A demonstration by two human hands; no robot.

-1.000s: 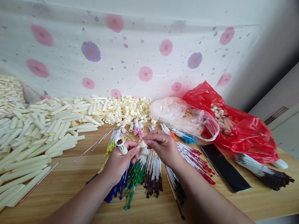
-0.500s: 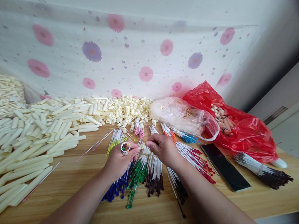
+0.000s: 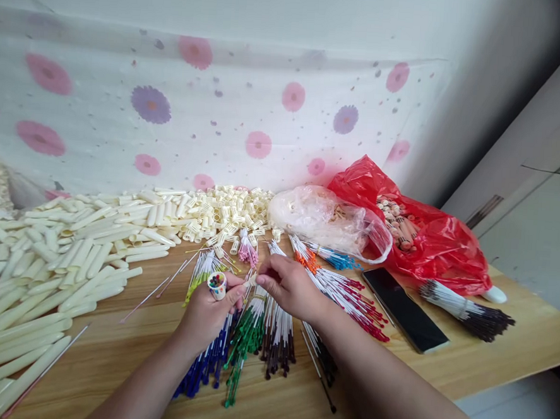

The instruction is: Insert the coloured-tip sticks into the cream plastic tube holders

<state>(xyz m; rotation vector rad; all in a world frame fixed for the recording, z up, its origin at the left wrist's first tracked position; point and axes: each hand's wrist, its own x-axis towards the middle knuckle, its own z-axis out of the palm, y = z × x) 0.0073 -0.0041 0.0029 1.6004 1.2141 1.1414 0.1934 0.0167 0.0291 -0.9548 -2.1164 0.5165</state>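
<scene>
My left hand (image 3: pixel 209 319) is closed round a short white tube (image 3: pixel 217 292); its open end faces me and shows several coloured tips. A small cream plastic piece (image 3: pixel 251 281) lies between my two hands, at the left thumb and fingertips. My right hand (image 3: pixel 290 287) pinches at the other side of this piece; its fingertips partly hide it. Below the hands are bundles of thin white sticks with coloured ends: blue (image 3: pixel 204 366), green (image 3: pixel 248 334), dark brown (image 3: pixel 279 342) and yellow-green (image 3: pixel 201 268). Red-ended sticks (image 3: pixel 350 302) fan out beyond my right wrist.
Long cream tubes (image 3: pixel 42 283) are heaped on the left, with slotted cream pieces (image 3: pixel 232 210) at the back. A clear bag (image 3: pixel 317 215), a red bag (image 3: pixel 443 245), a black phone (image 3: pixel 404 309) and a dark-ended bundle (image 3: pixel 466 309) lie on the right of the wooden table (image 3: pixel 123 358).
The view has shifted, so most of the table's things appear further left. Both hands stay close together at the small cream piece, and the white tube remains in my left hand.
</scene>
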